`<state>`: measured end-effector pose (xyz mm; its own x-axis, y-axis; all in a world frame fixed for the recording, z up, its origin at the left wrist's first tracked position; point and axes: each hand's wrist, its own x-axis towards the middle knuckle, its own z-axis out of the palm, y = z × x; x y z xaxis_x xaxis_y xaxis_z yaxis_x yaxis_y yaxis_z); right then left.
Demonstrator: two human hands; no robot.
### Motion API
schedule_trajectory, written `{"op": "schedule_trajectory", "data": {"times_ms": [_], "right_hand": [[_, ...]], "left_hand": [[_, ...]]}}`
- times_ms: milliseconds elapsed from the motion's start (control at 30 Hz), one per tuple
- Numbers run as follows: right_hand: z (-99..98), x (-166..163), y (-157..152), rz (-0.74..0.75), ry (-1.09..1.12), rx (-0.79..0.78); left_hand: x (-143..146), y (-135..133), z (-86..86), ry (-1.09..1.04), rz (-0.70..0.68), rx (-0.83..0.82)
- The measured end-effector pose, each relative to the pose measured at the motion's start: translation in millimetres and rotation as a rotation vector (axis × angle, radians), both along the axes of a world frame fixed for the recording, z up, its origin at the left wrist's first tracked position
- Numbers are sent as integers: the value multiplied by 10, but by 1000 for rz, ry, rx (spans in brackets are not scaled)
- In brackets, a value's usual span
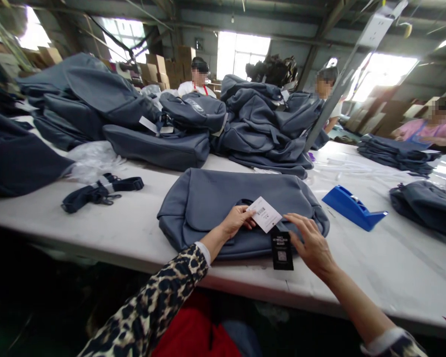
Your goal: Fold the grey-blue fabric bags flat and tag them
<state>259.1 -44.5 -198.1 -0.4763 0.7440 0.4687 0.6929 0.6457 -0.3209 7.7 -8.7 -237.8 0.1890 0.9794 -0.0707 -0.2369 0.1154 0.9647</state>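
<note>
A dark blue-grey flap bag [223, 196] lies flat on the white table [357, 267] before me. My left hand [238, 221] pinches the left corner of a white hang tag [264, 216] with printed text and a barcode, held over the bag's front. My right hand [312, 244] is at the tag's right side, its fingers stretched out and apart. Whether its fingertips touch the tag's edge, I cannot tell. Below the white tag, a black hang tag [282, 252] with pale lettering and a square code dangles past the bag's lower edge.
A blue tape dispenser [353, 207] stands right of the bag. To the left lie a bundled dark strap [102, 191] and clear plastic wrapping [96, 159]. Piles of similar bags [260, 119] fill the back, beside a slanted metal post [329, 101]. Several people work beyond.
</note>
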Motion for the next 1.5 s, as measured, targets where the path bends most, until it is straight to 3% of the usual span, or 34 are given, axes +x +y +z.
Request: {"op": "schedule_trajectory", "data": {"times_ms": [100,167,267,367,467,533,667,800,900,1033,1300,1500], "right_hand": [[-54,271,-260,174,-396,161],[-100,350,-345,205,-517,230],[-113,290,-321,239,-454,256],[-22,68,-191,277,-214,113],[108,-206,-18,153,42,-68],[170,-360,107,2,164,-80],[181,-570,289,-200,198,149],[54,-792,286,-229,-117,356],[-65,-937,225,-127,-250,294],[-138,-935,209,-51,-143,135],[-105,-764,331,-54,-110,58],[5,-722,429,2,-274,-3]], "left_hand": [[-11,4,-31,-54,5,-28],[-3,4,-38,-76,-3,-35],[7,-3,-42,-98,-9,-34],[6,-11,-50,-107,-6,-30],[0,-8,-63,-108,-13,-20],[-1,-4,-68,-109,-15,-16],[9,-4,-72,-121,-18,-16],[18,-11,-87,-146,-29,-18],[11,-10,-106,-184,0,-16],[-1,-14,-109,-222,14,-18],[10,-42,-102,-176,-16,19],[8,-47,-91,-172,-9,22]]}}
